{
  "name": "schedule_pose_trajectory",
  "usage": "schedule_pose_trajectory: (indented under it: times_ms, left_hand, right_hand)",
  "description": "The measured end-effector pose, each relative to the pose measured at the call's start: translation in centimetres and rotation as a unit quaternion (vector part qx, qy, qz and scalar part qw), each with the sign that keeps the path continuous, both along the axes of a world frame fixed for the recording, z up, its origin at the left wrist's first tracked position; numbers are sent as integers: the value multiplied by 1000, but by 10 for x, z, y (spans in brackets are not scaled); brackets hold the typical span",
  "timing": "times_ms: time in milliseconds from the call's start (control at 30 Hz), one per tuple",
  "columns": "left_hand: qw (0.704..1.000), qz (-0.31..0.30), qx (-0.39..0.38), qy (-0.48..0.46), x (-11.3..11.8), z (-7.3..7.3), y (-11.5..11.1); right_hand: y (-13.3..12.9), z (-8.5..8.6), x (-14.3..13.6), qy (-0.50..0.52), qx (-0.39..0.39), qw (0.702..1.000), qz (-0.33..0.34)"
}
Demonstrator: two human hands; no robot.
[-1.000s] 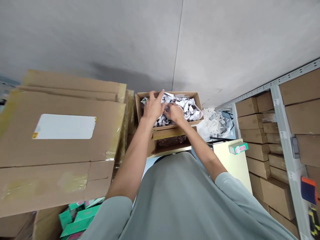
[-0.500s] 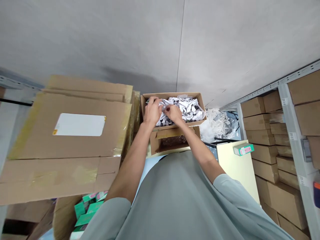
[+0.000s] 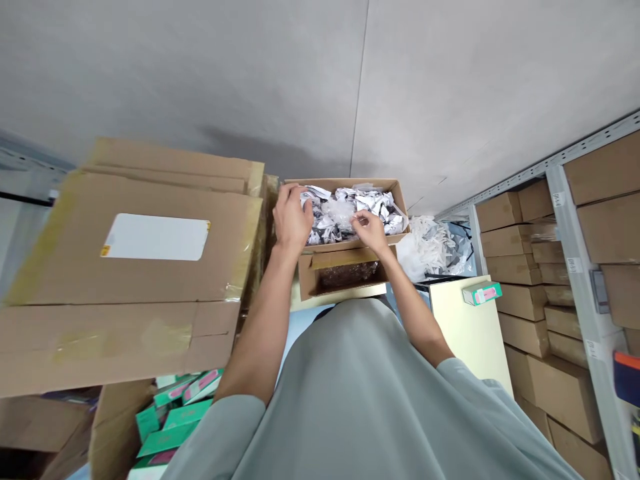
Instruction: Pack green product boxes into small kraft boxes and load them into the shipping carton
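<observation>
An open cardboard box (image 3: 345, 183) full of crumpled printed paper (image 3: 385, 203) stands against the wall. Over its left end is my left hand (image 3: 293, 220), fingers apart and slightly curled, with nothing visible in it. My right hand (image 3: 371, 232) is above the box's near right part, thumb and fingertips pinched on a crumpled piece of clear plastic wrap (image 3: 339, 215) that lies on the paper. Directly in front of this box, nearer to me, is a second open cardboard box (image 3: 306, 277) with brown bubble wrap (image 3: 347, 273) inside.
Large flattened cardboard sheets (image 3: 130, 287) rise on the left. Below them, a carton (image 3: 113, 427) holds several green boxes (image 3: 170, 437). A small green box (image 3: 483, 293) lies on a cream surface (image 3: 465, 333). White scraps (image 3: 430, 247) are heaped beyond; shelved cartons (image 3: 520, 303) line the right.
My hands have moved apart, the left one to the left and the right one to the right. Clear plastic wrap now shows spread between them over the paper.
</observation>
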State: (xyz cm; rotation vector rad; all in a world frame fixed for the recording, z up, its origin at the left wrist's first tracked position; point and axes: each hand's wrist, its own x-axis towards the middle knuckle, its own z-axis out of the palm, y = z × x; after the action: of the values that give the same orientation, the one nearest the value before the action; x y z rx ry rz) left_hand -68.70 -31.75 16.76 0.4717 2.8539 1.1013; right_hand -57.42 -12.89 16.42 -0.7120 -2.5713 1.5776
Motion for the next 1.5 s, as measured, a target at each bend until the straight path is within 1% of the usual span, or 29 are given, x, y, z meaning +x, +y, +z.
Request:
schedule_pose_trajectory:
  times_ms: [67, 167, 200, 267, 300, 333, 400, 433, 467, 500, 567, 633, 733, 833, 900, 967, 1000, 1067, 1133, 1200, 1267, 1367, 1433, 1500]
  left_hand:
    - [1000, -17, -14, -18, 2, 0, 4]
    - [998, -48, -19, -30, 12, 5, 9]
    - [998, -52, -2, -27, 17, 9, 10]
    - [995, -67, 69, -39, 32, 19, 12]
    - [987, -90, 119, -67, 41, 25, 12]
    - [971, -122, 172, -111, 51, 30, 12]
    - [922, -187, 262, -214, 71, 37, 10]
    - [897, -206, 295, -256, 80, 39, 9]
    - [879, -207, 320, -287, 88, 39, 7]
    - [868, -194, 340, -306, 96, 37, 4]
    - [857, -155, 366, -328, 109, 30, -3]
    - [853, -131, 374, -341, 121, 19, -12]
    - [860, -136, 346, -349, 139, 2, -27]
    - [887, -127, 285, -341, 154, -16, -39]
    - [916, -108, 229, -310, 160, -27, -44]
    - [946, -98, 163, -263, 162, -36, -47]
    - [957, -101, 128, -240, 162, -41, -48]
    - [970, -116, 56, -206, 160, -48, -49]
    - [972, -140, -13, -190, 159, -54, -49]
    - [966, -163, -66, -192, 160, -58, -50]
    - [963, -167, -83, -195, 164, -60, -51]
    - [975, -156, -41, -154, 172, -57, -53]
    - [981, -164, -5, -104, 177, -52, -55]
    - [983, -171, 7, -65, 178, -47, -57]
  right_hand:
    - [6, 5, 12, 11, -43, 998, -44]
    - [14, 22, 33, 29, -116, 988, -95]
    - [15, 29, 42, 39, -140, 984, -100]
    - [15, 44, 60, 51, -187, 977, -93]
    - [14, 50, 69, 51, -211, 973, -83]
    - [13, 55, 77, 49, -236, 968, -71]
    - [8, 60, 93, 42, -280, 958, -49]
    - [6, 61, 100, 39, -297, 953, -42]
    - [4, 61, 107, 35, -310, 949, -37]
    - [2, 60, 113, 31, -319, 947, -36]
    - [-2, 56, 124, 23, -323, 945, -37]
    - [-6, 50, 136, 13, -316, 948, -38]
    - [-10, 36, 150, -8, -293, 955, -38]
    - [-14, 16, 160, -33, -248, 968, -23]
    - [-17, 3, 163, -42, -180, 983, -8]
    - [-20, -8, 163, -53, -87, 995, 9]
    - [-22, -11, 163, -64, -40, 997, 22]
    - [-25, -15, 163, -97, 33, 993, 61]
    - [-29, -16, 164, -128, 76, 983, 111]
    - [-32, -15, 166, -148, 103, 972, 153]
    - [-33, -14, 170, -159, 134, 964, 169]
    - [-32, -15, 179, -151, 188, 958, 154]
    - [-27, -17, 184, -125, 222, 959, 127]
    - [-21, -19, 189, -99, 269, 956, 61]
